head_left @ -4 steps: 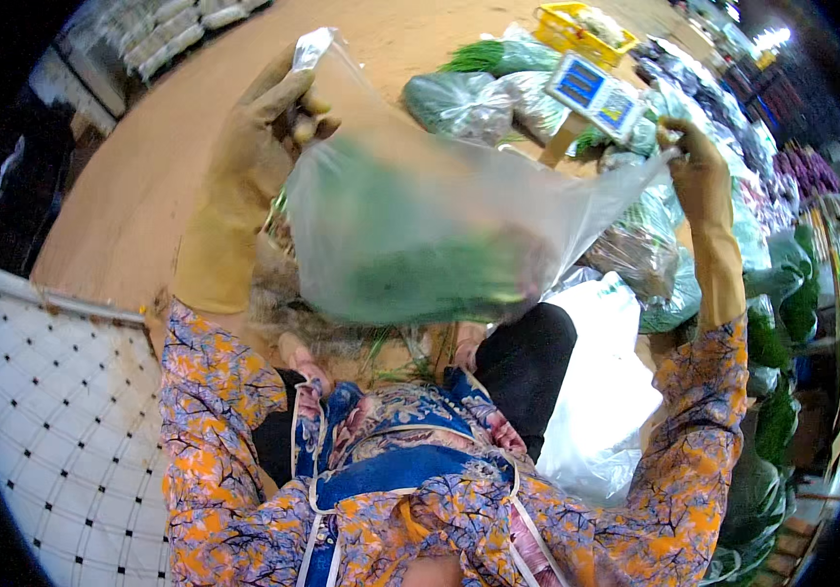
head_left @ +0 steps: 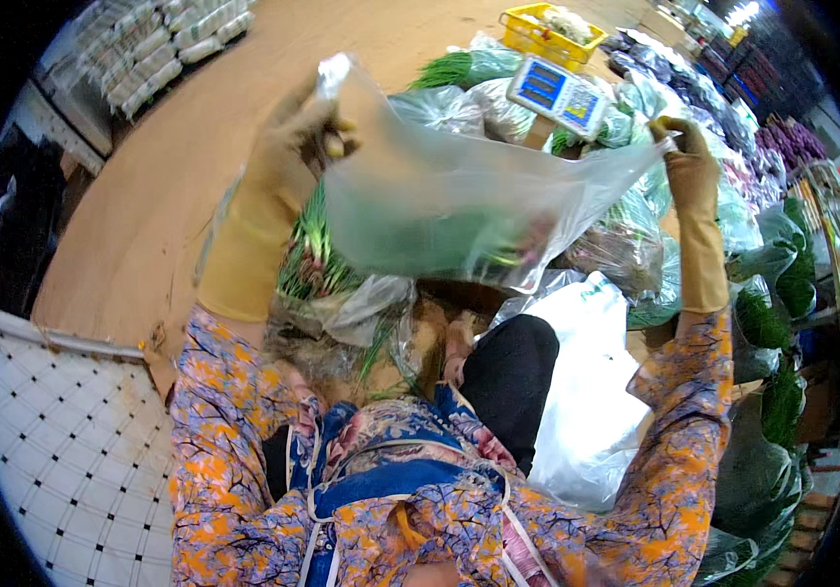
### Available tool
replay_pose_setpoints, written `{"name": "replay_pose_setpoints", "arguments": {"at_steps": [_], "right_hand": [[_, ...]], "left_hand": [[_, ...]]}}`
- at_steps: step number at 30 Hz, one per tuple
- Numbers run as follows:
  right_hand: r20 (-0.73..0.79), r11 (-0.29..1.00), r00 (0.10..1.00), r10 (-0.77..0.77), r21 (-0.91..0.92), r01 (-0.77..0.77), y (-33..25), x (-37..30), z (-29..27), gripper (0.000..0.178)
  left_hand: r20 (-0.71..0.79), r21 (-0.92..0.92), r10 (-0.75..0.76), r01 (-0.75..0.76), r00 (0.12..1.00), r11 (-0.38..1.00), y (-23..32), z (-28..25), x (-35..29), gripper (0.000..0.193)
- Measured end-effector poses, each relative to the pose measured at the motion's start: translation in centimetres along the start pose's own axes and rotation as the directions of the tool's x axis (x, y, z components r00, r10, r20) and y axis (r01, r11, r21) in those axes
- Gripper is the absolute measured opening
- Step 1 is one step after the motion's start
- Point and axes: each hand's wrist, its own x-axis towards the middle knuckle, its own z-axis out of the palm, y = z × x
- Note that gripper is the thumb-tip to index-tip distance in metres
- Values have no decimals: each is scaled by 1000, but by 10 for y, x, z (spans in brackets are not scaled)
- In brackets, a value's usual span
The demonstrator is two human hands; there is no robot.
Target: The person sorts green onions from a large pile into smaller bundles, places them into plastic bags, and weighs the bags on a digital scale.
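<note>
Both hands wear tan rubber gloves and hold up a clear plastic bag (head_left: 459, 210) by its mouth — the left hand (head_left: 288, 157) pinches the bag's left top corner between thumb and fingers, and the right hand (head_left: 686, 157) is closed on the right corner. The bag hangs stretched between them, raised above the person's lap, with a bunch of green leafy vegetables (head_left: 430, 245) lying in its bottom. Behind it stands a digital weighing scale (head_left: 559, 96) among bagged greens (head_left: 459, 103) — a yellow crate (head_left: 537, 29) sits farther back. A white plastic bag (head_left: 586, 391) lies by the right knee.
</note>
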Motion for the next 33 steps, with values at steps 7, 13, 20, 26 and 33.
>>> {"name": "replay_pose_setpoints", "arguments": {"at_steps": [7,13,20,26,33], "right_hand": [[130,936,937,324,102,-338,92,-68,66,29],[282,881,852,440,46,-470,88,-105,63,36],[34,946,997,67,316,-74,48,-146,45,42],[104,903,993,-47,431,-2,-3,-173,83,35],[695,790,698,-173,521,-323,-92,-215,138,30]], "left_hand": [[18,130,-345,340,939,931,-136,-10,34,40],[-197,622,-192,274,961,734,-163,7,36,40],[-113,771,-48,118,992,625,-167,2,36,49],[-105,771,-114,153,988,619,-155,-10,23,66],[-204,666,31,115,979,737,-115,-104,-35,55]]}}
